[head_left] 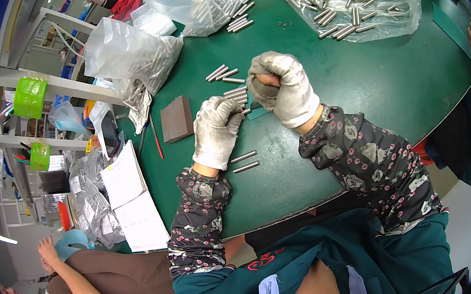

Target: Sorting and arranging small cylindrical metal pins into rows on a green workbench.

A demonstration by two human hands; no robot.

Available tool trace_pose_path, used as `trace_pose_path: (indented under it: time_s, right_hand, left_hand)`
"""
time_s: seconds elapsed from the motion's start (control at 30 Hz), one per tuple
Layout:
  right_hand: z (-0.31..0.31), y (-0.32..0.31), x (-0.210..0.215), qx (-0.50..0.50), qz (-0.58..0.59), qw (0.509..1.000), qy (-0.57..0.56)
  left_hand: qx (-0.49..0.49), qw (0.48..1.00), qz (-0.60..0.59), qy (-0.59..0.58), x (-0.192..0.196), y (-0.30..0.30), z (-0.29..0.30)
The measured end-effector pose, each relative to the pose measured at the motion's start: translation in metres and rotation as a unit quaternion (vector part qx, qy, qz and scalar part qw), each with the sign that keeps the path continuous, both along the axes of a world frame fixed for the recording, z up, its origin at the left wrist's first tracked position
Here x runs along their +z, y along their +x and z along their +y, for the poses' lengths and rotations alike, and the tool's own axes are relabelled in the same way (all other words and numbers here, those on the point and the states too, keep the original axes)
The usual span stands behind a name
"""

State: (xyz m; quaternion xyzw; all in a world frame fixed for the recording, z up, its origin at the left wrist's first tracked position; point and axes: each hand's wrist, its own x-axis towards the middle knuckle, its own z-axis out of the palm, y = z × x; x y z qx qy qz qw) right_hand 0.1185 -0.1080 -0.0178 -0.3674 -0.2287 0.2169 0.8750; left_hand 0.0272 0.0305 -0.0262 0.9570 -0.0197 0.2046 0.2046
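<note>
My left hand (pixel 215 130), in a pale work glove, is closed with its fingertips at one end of a short metal pin (pixel 246 111). To its right, my right hand (pixel 287 90) is curled in a matching glove with a bare fingertip showing; what it holds, if anything, is hidden. Between the hands lies a row of shiny metal pins (pixel 236 94), partly covered by the gloves. Several more pins (pixel 220 73) lie just beyond. Nearer to me, two loose pins (pixel 245 166) rest side by side on the green table (pixel 286 179).
A brown block (pixel 177 119) and a red pen (pixel 157 139) lie left of my left hand. Plastic bags (pixel 129 51) stand behind, and an opened bag of pins (pixel 402 18) spreads at far right. An open notebook (pixel 132 189) sits at the left edge. People are on both sides.
</note>
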Motion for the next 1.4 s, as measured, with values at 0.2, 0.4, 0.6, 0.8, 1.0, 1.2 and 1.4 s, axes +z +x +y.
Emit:
trace_pose_path:
  time_s: [0.2, 0.4, 0.6, 0.8, 1.0, 1.2, 1.4]
  right_hand:
    - [-0.001, -0.004, 0.005, 0.010, 0.055, 0.998, 0.003]
    - [-0.001, -0.003, 0.001, -0.011, 0.034, 0.999, -0.012]
    - [0.002, -0.010, 0.008, -0.004, -0.096, 0.995, -0.041]
    - [0.002, -0.004, 0.006, 0.015, -0.062, 0.997, -0.045]
    - [0.013, -0.015, 0.004, -0.004, -0.317, 0.943, -0.104]
    - [0.002, -0.005, -0.007, -0.007, 0.002, 1.000, 0.012]
    - [0.000, -0.001, -0.007, 0.020, -0.010, 1.000, 0.016]
  left_hand:
    - [-0.011, 1.000, -0.014, -0.008, 0.000, -0.001, -0.002]
    - [-0.006, 1.000, -0.006, -0.008, -0.003, 0.000, -0.001]
    - [-0.005, 1.000, -0.012, 0.005, -0.003, 0.002, 0.003]
    - [-0.006, 1.000, -0.014, 0.026, -0.001, 0.004, -0.003]
    - [0.024, 0.999, -0.015, 0.031, -0.013, -0.002, 0.007]
    - [0.019, 0.998, -0.036, 0.054, -0.011, -0.003, 0.001]
    - [0.016, 1.000, -0.026, 0.000, -0.009, -0.001, 0.000]
